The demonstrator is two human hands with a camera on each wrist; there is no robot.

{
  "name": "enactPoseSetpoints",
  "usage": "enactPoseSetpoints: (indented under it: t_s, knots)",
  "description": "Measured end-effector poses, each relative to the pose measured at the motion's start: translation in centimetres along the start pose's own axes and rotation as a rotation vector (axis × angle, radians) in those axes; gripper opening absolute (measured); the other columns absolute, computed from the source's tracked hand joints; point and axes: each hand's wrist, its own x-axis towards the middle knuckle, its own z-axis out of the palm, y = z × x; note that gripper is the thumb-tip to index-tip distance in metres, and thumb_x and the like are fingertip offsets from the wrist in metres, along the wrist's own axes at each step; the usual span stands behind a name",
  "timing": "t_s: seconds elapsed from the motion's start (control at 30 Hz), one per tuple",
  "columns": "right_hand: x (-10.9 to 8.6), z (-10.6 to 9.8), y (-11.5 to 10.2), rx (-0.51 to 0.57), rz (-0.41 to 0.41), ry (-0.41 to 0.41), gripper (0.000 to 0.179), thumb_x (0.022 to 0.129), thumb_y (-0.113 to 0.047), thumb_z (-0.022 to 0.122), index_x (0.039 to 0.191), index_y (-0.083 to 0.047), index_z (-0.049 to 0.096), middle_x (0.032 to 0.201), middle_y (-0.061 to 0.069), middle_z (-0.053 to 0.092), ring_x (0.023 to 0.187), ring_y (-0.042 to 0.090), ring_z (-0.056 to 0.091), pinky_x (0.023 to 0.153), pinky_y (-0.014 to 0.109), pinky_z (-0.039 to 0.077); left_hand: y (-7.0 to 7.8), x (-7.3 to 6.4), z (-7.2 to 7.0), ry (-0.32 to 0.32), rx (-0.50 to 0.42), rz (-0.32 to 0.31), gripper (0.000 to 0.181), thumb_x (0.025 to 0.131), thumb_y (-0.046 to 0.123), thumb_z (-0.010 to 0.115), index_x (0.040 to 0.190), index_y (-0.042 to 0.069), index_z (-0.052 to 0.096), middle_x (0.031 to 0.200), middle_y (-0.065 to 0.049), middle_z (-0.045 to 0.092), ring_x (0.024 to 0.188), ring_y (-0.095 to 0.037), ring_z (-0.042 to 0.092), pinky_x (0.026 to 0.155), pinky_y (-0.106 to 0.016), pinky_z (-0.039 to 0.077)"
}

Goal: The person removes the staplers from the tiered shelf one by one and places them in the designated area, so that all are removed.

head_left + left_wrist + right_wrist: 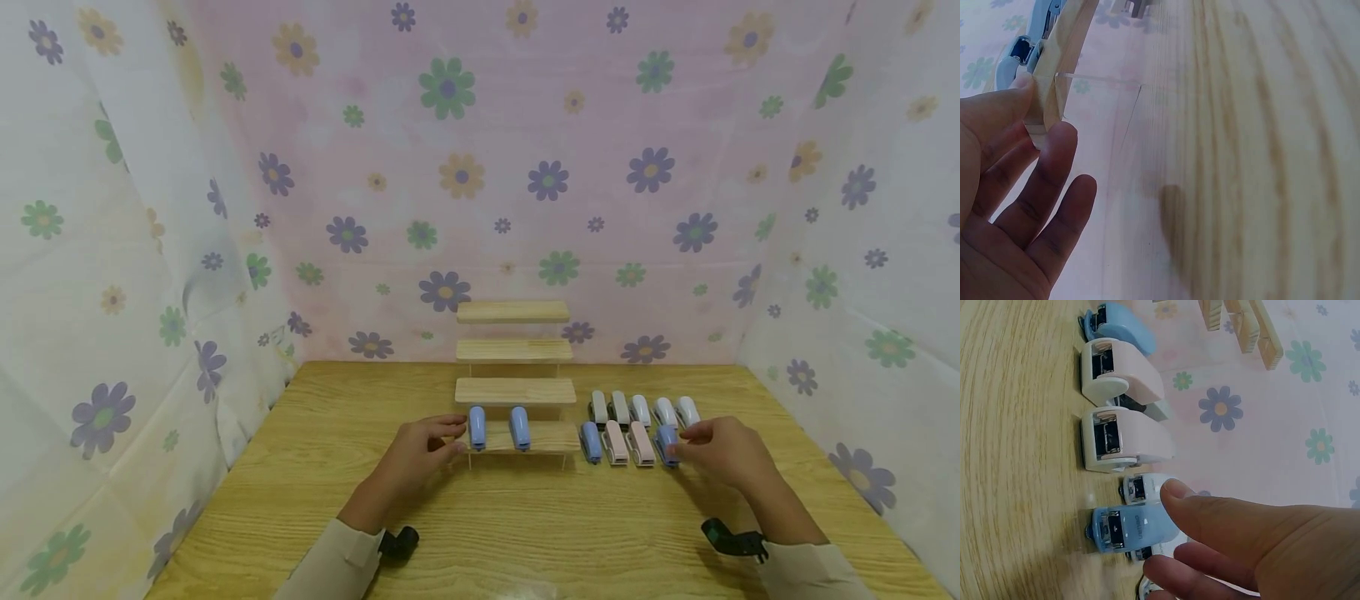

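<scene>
At the left end of the lowest wooden shelf, my left hand has its thumb above the board and fingers below, gripping the end. A light-blue mini stapler stands beside the thumb; a second blue stapler stands farther along this shelf. My right hand is at the blue stapler on the row's right end. Its thumb overlaps the stapler's top end, with the fingers spread on the other side and a small gap showing. This stapler stands on the table.
Left of it are two pink staplers and a blue stapler. Behind stand white staplers and grey staplers. Upper wooden shelves rise behind the lowest one. Flowered cloth surrounds the wooden table.
</scene>
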Motion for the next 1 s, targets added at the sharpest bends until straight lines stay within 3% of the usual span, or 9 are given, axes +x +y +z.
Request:
enactPoseSetpoints:
  t_s: [0.47,1.0]
  knots:
    - [-0.3,0.1,-1.5,0.035,-0.071,0.062,0.066,0.09,-0.055,0.077,0.132,-0.004,0.07,0.108,0.008,0.078,0.093,0.028,0.072,0.074,0.048,0.058,0.1,0.0,0.0,-0.002,0.007,-0.005,0.042,0.101,0.03,0.068,0.137,0.009,0.067,0.151,-0.001,0.057,0.116,-0.018,0.07,0.083,-0.019,0.059]
    - [0.7,1.5,-5.7,0.08,-0.165,0.126,0.066,0.09,-0.05,0.078,0.136,-0.004,0.067,0.106,0.008,0.077,0.093,0.027,0.072,0.071,0.043,0.06,0.2,0.0,0.0,-0.001,-0.001,-0.013,0.041,0.101,0.03,0.068,0.137,0.01,0.068,0.151,-0.001,0.058,0.118,-0.019,0.069,0.084,-0.021,0.059]
